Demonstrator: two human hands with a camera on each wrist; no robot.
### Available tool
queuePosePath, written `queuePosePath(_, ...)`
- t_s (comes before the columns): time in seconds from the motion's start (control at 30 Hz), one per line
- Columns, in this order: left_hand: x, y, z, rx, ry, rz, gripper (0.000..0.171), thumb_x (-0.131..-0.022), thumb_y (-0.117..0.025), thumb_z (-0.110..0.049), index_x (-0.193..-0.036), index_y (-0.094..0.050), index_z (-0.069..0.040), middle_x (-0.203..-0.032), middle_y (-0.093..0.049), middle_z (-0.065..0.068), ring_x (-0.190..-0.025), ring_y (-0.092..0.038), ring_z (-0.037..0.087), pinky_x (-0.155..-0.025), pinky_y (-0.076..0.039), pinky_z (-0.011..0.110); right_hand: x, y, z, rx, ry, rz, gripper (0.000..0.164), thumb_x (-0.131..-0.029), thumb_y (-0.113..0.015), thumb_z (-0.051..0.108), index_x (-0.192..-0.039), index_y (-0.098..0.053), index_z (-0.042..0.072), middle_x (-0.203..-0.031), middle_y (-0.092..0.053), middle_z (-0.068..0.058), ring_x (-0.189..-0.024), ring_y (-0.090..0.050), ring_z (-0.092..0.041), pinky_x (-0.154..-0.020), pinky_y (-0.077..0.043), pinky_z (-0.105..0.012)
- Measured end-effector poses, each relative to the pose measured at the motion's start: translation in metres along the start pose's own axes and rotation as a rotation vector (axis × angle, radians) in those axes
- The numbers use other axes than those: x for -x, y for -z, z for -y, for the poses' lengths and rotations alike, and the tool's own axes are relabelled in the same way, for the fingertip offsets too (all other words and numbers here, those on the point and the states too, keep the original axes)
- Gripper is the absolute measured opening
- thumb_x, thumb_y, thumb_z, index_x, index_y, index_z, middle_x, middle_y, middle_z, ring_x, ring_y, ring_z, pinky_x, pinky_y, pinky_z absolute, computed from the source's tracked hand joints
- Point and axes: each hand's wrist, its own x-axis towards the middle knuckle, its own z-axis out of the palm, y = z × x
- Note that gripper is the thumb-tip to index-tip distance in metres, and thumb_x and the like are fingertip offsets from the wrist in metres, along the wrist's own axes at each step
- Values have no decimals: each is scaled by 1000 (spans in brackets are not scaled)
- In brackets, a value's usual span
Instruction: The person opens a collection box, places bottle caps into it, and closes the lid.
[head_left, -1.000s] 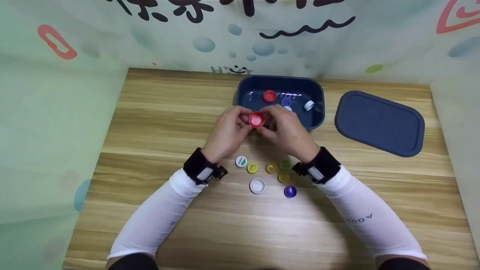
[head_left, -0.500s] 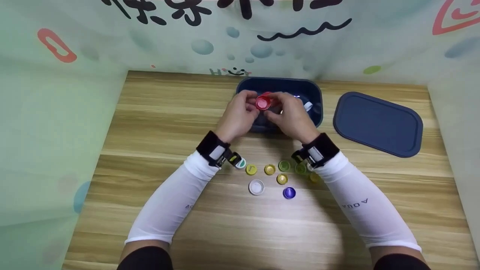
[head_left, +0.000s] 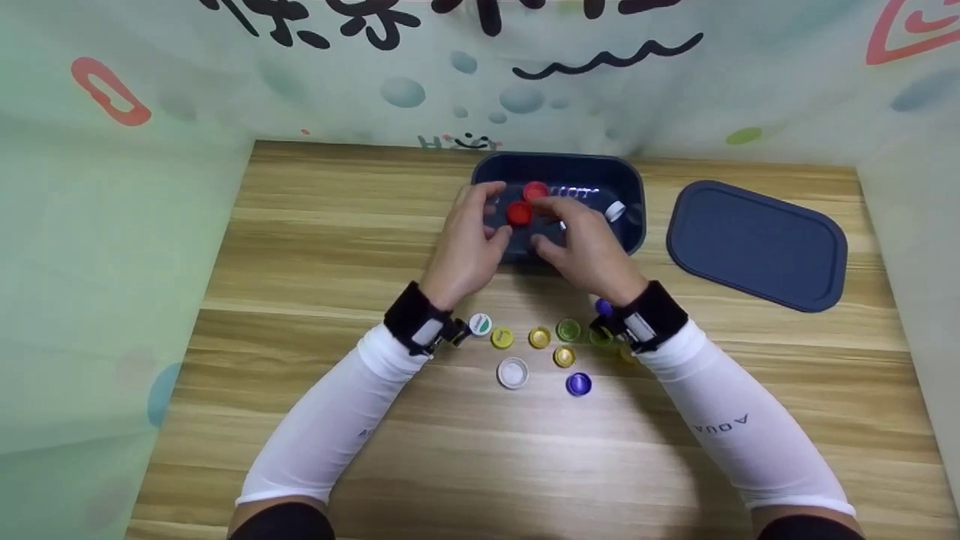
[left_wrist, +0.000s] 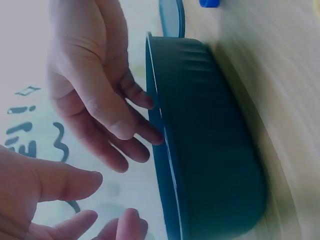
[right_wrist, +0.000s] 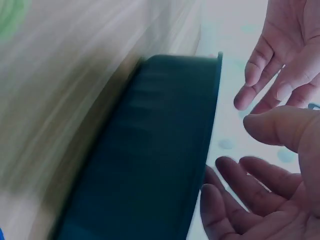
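Red caps point(head_left: 519, 214), navy box point(head_left: 585, 171), navy lid point(head_left: 757, 246), brown wood-grained tabletop point(head_left: 337, 225), white sleeves point(head_left: 750, 420)

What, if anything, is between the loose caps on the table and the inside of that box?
The near wall of the dark blue box, plus the left hand and right hand partly over its opening. The lid lies aside, not blocking.

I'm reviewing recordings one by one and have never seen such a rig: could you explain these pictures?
There is no machine: a person works bare-handed, with a left grip and a right grip. The wide view comes from a camera worn on the head; the close views are taken from each wrist. On the wooden table are an open navy box, a flat navy lid and small caps in white, yellow, green and blue. Inside the box, two red caps and a white cap show. Neither grip holds anything.
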Motion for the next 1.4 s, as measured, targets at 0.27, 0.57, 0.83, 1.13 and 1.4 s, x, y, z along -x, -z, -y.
queuePosePath(0.27,35,6,10,-66,-89,22,53,-96,-69,3,-147,-52,3,-138,-54,18,-117,-59,31,-93,-54,34,26,-17,18,66,210,13,37,-97,-77,11,-132,-68,0,-126,-70,-14,-118,-64,-26,-104,-52,-43)
queuePosePath(0.57,67,14,34,-182,-78,122,51,-94,-74,2,-142,-55,5,-127,-57,20,-109,-59,33,-91,-53,38,38,-46,26,193,239,190,36,-96,-79,18,-128,-71,4,-115,-70,-8,-105,-63,-22,-94,-55,-39)
queuePosePath(0.83,91,9,55,-291,-58,170,50,-90,-80,-2,-135,-59,7,-117,-61,18,-110,-59,31,-98,-52,42,41,-69,22,269,297,238,38,-91,-82,19,-123,-72,1,-115,-71,-11,-109,-65,-29,-99,-53,-45)
queuePosePath(1.13,100,1,68,-359,-108,195,37,-88,-82,0,-121,-67,5,-112,-68,17,-108,-63,35,-97,-53,47,43,-86,19,348,264,258,28,-89,-82,20,-112,-74,6,-102,-69,-6,-100,-61,-27,-94,-52,-44)
queuePosePath(1.4,101,-3,69,-370,-81,160,22,-92,-82,-6,-109,-69,-1,-104,-68,12,-98,-63,29,-88,-55,42,44,-94,19,327,256,237,22,-88,-83,17,-106,-73,6,-97,-68,-5,-96,-61,-28,-88,-51,-44)
